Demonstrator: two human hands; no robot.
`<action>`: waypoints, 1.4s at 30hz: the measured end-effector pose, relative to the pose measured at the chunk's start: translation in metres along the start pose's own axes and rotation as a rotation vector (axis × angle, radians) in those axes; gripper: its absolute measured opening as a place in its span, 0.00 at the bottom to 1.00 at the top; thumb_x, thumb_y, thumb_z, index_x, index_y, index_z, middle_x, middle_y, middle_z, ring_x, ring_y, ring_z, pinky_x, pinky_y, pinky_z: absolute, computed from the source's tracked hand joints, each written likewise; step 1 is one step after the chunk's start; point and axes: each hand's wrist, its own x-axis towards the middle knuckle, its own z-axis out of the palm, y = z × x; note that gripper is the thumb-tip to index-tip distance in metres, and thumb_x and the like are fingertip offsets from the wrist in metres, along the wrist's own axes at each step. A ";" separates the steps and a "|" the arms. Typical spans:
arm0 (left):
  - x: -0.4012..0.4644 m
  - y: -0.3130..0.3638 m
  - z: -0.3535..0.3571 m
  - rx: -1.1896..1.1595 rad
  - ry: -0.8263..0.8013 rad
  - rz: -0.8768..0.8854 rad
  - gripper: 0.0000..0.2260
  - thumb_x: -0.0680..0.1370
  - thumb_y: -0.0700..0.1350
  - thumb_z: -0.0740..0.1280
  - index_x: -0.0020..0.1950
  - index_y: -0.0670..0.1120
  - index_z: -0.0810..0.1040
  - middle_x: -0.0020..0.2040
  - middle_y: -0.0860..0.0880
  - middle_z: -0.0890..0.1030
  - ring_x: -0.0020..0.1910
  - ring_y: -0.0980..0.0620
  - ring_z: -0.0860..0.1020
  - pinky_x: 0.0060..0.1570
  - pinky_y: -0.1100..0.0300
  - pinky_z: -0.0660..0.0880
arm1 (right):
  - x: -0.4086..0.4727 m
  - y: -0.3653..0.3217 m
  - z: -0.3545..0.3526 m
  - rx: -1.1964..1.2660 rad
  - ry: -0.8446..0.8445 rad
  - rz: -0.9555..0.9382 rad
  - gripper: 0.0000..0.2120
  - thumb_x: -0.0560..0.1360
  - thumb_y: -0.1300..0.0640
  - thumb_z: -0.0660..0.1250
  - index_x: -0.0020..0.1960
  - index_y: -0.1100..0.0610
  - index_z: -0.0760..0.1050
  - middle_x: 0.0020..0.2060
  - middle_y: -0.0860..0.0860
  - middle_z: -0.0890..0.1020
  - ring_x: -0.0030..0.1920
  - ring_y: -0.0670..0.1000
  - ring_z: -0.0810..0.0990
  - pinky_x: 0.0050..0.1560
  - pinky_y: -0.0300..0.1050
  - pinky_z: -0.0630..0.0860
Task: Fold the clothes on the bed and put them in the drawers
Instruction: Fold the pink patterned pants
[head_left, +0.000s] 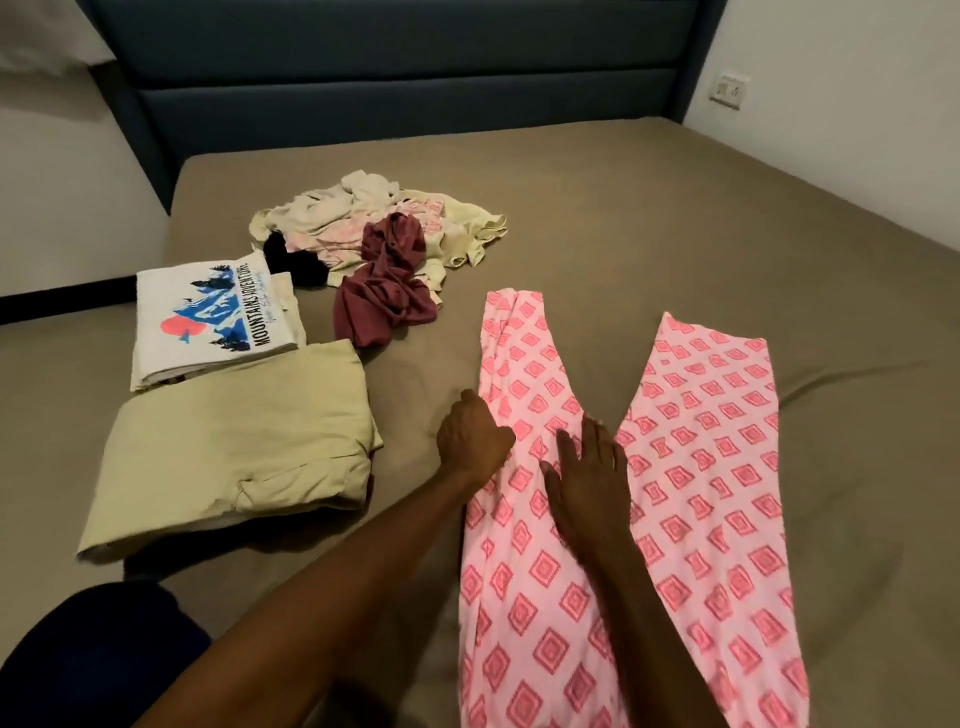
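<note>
Folding looks partly done, judging by the bed (597, 218): two folded pieces sit at left of frame, a white printed tee (208, 317) and, just below it and touching, a beige garment (234, 447). A loose heap (374, 234) of pale clothes with a maroon piece (384, 296) draped over its near side lies upper centre, unfolded. No drawers show, so putting away is all left to do.

Pink patterned pants (623, 493) lie spread flat at centre right, legs splayed in a V toward the headboard; this is the piece in hand, not yet folded.

Left hand (472, 439) sits at the left leg's outer edge, fingers curled under; it seems to pinch the hem there, though the fingertips are hidden. Right hand (587, 462) rests flat on the cloth near the crotch, fingers straight and slightly apart, pressing the fabric down and holding nothing.
</note>
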 end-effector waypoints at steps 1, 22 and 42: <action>0.021 0.004 0.000 -0.008 0.008 -0.036 0.26 0.74 0.52 0.75 0.65 0.39 0.71 0.58 0.42 0.80 0.56 0.41 0.81 0.51 0.51 0.78 | 0.016 -0.003 0.004 -0.009 -0.025 0.012 0.29 0.83 0.40 0.51 0.74 0.57 0.71 0.75 0.63 0.70 0.75 0.66 0.69 0.76 0.65 0.61; 0.233 0.008 0.014 0.089 0.150 -0.017 0.31 0.75 0.71 0.63 0.61 0.46 0.75 0.55 0.46 0.83 0.54 0.43 0.82 0.51 0.51 0.75 | 0.283 0.025 0.070 0.596 -0.117 0.076 0.22 0.75 0.37 0.61 0.68 0.29 0.73 0.66 0.41 0.72 0.69 0.52 0.68 0.74 0.60 0.61; 0.312 0.007 -0.003 -0.833 0.001 -0.286 0.33 0.57 0.34 0.86 0.57 0.41 0.77 0.53 0.41 0.84 0.49 0.40 0.85 0.51 0.43 0.83 | 0.344 0.044 0.134 0.957 0.058 0.361 0.20 0.69 0.60 0.70 0.47 0.33 0.80 0.37 0.39 0.83 0.41 0.47 0.81 0.57 0.65 0.79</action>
